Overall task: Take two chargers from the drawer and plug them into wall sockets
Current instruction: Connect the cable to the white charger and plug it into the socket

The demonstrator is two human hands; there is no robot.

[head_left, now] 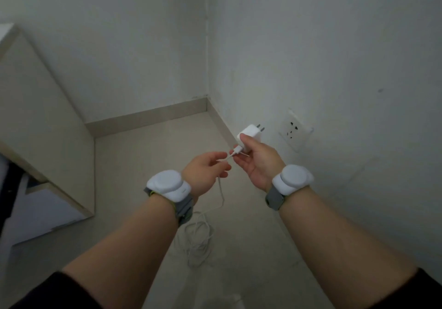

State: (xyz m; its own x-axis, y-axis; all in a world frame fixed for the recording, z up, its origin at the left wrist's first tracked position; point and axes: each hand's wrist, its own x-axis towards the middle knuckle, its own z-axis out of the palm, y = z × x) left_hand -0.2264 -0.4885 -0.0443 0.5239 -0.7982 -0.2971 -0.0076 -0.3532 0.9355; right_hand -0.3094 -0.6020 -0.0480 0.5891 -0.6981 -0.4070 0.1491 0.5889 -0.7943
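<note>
My right hand (pixel 257 161) grips a white charger block (pixel 248 134) with its two metal prongs pointing up and right toward a white wall socket (pixel 295 130), a short gap away. My left hand (pixel 207 170) pinches the white cable (pixel 221 190) just behind its connector, which sits at the charger's lower end. The cable hangs from my left hand and lies in loose coils (pixel 198 239) on the floor below my wrists. No second charger shows.
A beige cabinet (pixel 40 127) stands at the left with a lower drawer (pixel 45 210) partly open. Two white walls meet in a corner ahead, with a baseboard (pixel 148 115) along the pale floor. White sensor bands sit on both wrists.
</note>
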